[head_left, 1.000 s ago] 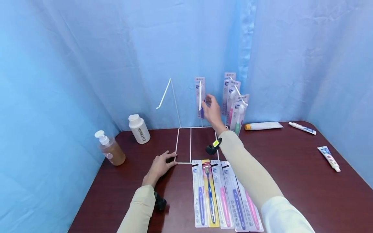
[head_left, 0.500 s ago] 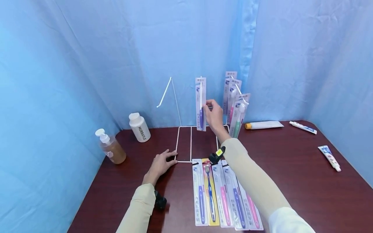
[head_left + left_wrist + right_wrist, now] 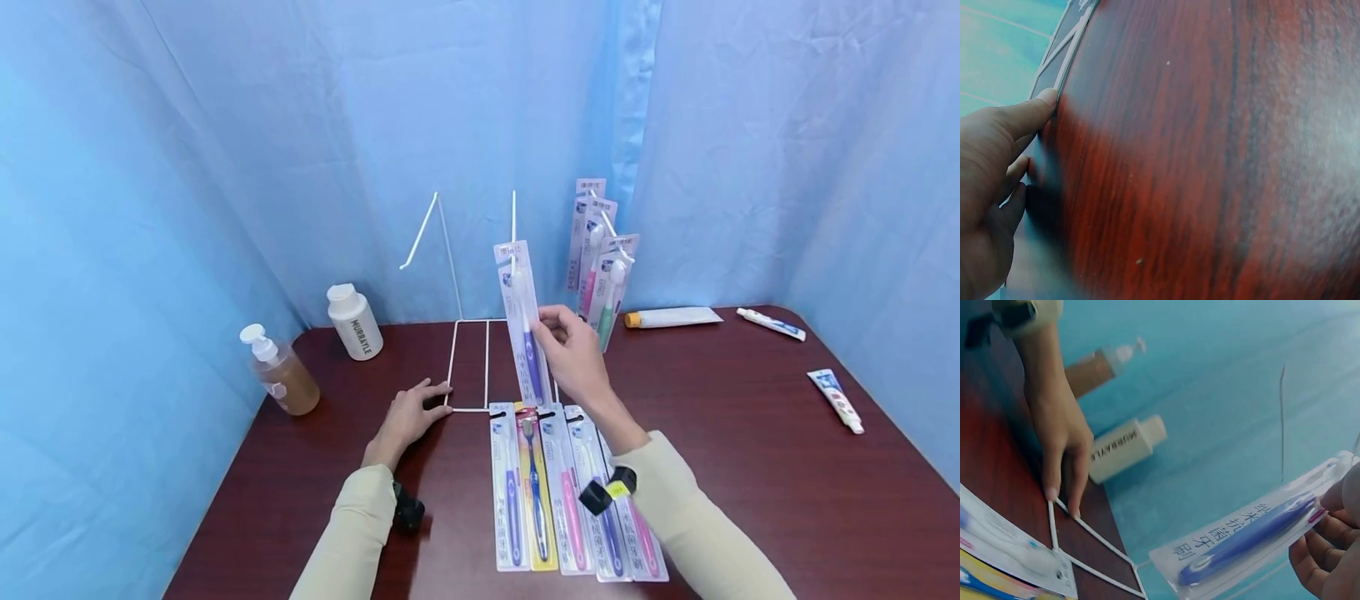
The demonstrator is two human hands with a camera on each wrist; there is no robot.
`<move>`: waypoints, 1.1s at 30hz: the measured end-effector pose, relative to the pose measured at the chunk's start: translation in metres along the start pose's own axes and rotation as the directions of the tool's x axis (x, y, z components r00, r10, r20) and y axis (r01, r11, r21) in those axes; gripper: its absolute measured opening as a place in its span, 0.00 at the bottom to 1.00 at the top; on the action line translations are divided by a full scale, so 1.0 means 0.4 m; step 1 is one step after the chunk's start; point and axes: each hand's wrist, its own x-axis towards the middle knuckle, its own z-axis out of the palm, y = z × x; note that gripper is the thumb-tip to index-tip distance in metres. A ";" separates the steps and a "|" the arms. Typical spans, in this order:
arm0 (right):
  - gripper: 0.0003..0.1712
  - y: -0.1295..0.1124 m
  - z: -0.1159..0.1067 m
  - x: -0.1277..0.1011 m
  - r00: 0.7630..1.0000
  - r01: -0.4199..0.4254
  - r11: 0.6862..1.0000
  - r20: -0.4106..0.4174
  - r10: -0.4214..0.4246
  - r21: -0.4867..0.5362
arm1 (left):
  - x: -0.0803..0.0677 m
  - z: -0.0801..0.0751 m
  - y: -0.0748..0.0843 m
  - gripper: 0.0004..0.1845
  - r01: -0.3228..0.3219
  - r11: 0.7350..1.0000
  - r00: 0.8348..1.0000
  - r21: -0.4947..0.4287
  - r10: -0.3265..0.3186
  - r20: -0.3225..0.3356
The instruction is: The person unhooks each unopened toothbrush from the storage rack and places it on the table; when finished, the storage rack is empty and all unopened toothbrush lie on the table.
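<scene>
My right hand point(image 3: 573, 354) pinches a packaged purple toothbrush point(image 3: 522, 329) by its lower edge and holds it upright in the air, just above the table and in front of the white wire rack point(image 3: 452, 367). In the right wrist view the same pack point(image 3: 1254, 540) lies against my fingers point(image 3: 1325, 556). The rack's middle hook point(image 3: 513, 218) is bare, and so is the left hook point(image 3: 420, 235). Several toothbrush packs point(image 3: 600, 267) hang on the right hook. My left hand point(image 3: 408, 414) lies flat on the table, its fingertips point(image 3: 1047, 99) on the front corner of the rack's base point(image 3: 1094, 534).
A row of several toothbrush packs point(image 3: 562, 492) lies on the dark wood table point(image 3: 750, 483) under my right forearm. A pump bottle point(image 3: 276, 373) and a white bottle point(image 3: 352, 321) stand at back left. Three toothpaste tubes point(image 3: 671, 317) point(image 3: 772, 325) point(image 3: 836, 400) lie at right. Blue curtain surrounds.
My right hand has taken the purple toothbrush pack off the middle hook and brought it down and toward me. The left hand has stayed on the rack's base.
</scene>
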 end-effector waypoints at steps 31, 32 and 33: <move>0.18 0.076 -0.243 -0.250 0.968 -0.200 0.980 0.157 0.195 0.014 | -0.005 -0.001 0.010 0.24 0.031 0.999 0.999 -0.018 -0.031 0.031; 0.18 0.090 -0.257 -0.260 0.966 -0.206 0.978 0.158 0.203 0.006 | -0.006 -0.003 0.010 0.24 0.033 0.999 0.999 -0.020 -0.032 0.030; 0.18 0.101 -0.271 -0.270 0.962 -0.222 0.975 0.162 0.219 0.003 | -0.007 -0.005 0.010 0.24 0.032 0.999 0.999 -0.022 -0.031 0.026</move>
